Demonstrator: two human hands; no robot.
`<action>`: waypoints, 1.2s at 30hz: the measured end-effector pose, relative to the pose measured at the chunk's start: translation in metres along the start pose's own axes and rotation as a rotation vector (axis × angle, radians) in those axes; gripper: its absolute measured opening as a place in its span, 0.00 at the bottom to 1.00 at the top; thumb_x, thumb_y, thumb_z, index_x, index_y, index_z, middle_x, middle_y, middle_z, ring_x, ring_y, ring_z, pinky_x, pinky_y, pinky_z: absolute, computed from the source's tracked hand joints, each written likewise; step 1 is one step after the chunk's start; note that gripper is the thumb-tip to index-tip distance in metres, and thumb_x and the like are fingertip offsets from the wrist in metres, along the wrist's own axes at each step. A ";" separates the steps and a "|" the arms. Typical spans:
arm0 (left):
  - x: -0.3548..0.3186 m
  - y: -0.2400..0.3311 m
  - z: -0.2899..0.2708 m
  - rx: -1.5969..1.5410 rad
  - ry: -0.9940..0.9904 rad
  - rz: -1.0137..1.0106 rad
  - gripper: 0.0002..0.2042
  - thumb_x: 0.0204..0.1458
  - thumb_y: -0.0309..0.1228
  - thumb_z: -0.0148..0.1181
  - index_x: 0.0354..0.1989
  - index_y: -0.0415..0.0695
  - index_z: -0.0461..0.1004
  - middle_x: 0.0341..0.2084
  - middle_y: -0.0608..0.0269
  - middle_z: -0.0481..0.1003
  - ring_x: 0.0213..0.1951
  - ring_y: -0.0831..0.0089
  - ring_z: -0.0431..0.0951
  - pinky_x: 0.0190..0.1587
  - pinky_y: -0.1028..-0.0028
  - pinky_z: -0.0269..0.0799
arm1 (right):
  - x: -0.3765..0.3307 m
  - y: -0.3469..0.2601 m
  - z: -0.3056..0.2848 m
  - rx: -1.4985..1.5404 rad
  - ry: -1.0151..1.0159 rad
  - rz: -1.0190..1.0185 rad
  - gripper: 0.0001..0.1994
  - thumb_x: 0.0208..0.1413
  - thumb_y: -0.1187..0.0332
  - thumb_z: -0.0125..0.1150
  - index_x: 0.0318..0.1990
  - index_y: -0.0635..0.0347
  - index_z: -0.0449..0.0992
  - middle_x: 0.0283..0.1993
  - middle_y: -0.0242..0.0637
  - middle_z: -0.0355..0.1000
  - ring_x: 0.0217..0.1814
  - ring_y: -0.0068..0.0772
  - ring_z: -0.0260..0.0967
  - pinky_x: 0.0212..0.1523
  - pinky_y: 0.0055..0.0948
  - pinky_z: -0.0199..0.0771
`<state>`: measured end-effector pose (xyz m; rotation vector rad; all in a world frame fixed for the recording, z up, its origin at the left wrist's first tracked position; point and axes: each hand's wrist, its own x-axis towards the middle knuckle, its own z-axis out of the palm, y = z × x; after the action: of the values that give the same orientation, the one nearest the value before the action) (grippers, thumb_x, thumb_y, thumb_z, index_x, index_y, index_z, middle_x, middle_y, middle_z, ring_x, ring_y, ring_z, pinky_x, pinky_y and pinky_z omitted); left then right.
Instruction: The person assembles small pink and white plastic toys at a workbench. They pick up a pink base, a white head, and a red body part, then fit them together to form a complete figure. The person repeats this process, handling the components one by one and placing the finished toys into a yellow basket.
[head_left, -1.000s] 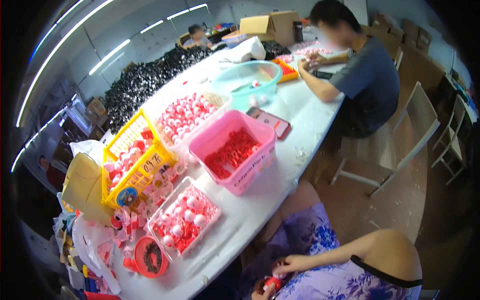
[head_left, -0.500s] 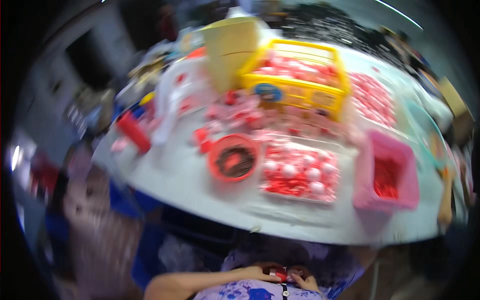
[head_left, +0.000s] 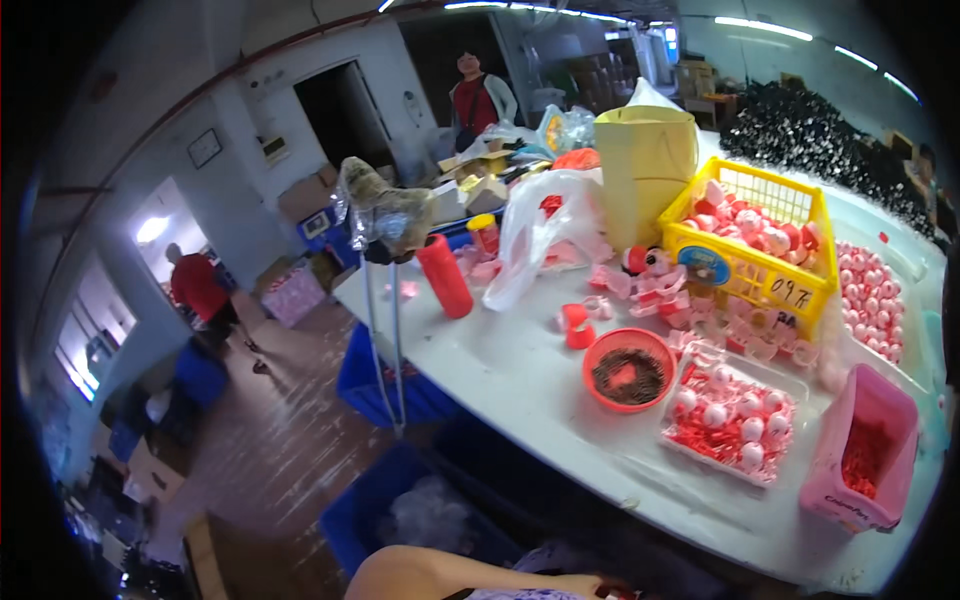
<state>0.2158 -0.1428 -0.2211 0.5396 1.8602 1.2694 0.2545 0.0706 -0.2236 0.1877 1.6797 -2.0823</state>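
Observation:
My left hand (head_left: 578, 584) is low at the bottom edge, its forearm coming in from the left over my patterned clothing. It is closed on a small red piece (head_left: 612, 590), mostly cut off by the edge. My right hand is out of the picture. Nearest on the white table (head_left: 520, 400) is a round red bowl (head_left: 597, 393) of small dark bits, like screws, with a red piece among them. Beside it, a clear tray (head_left: 735, 478) holds white balls and small red parts. To its right, a pink bin (head_left: 835, 465) has red pieces inside.
Behind are a yellow basket (head_left: 690, 240) of red and white parts, a beige folder-like box (head_left: 645, 180), a white plastic bag (head_left: 520, 230) and a red cylinder (head_left: 445, 275). Blue tubs (head_left: 350, 520) stand below the table's edge. Two people (head_left: 482, 105) are in the background.
The view has swung left and upward, bringing the room and two people into sight. My hands, both around a small red piece earlier, sit lower; the right one has left the picture.

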 end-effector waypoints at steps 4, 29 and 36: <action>-0.014 0.071 -0.015 -0.175 -0.078 -0.093 0.30 0.45 0.43 0.67 0.55 0.40 0.69 0.49 0.54 0.73 0.53 0.65 0.71 0.57 0.69 0.64 | -0.041 0.004 -0.019 0.022 0.111 0.031 0.12 0.60 0.67 0.57 0.47 0.63 0.71 0.38 0.33 0.72 0.39 0.21 0.67 0.43 0.21 0.68; 0.000 0.016 0.008 -0.401 -0.046 0.030 0.26 0.50 0.38 0.64 0.55 0.40 0.68 0.47 0.55 0.74 0.48 0.69 0.74 0.53 0.72 0.67 | -0.039 0.007 -0.019 -0.057 0.125 0.060 0.14 0.58 0.64 0.59 0.48 0.60 0.72 0.40 0.36 0.73 0.40 0.26 0.68 0.43 0.26 0.69; -0.018 0.078 -0.021 -0.098 0.010 0.270 0.25 0.51 0.33 0.65 0.57 0.44 0.67 0.44 0.58 0.76 0.45 0.74 0.76 0.50 0.73 0.70 | -0.050 -0.057 -0.002 -0.100 0.071 -0.208 0.18 0.59 0.64 0.57 0.53 0.67 0.67 0.47 0.41 0.71 0.47 0.31 0.68 0.50 0.29 0.70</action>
<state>0.2026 -0.1361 -0.1394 0.7513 1.7654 1.5331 0.2742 0.0943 -0.1547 0.0582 1.9130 -2.1549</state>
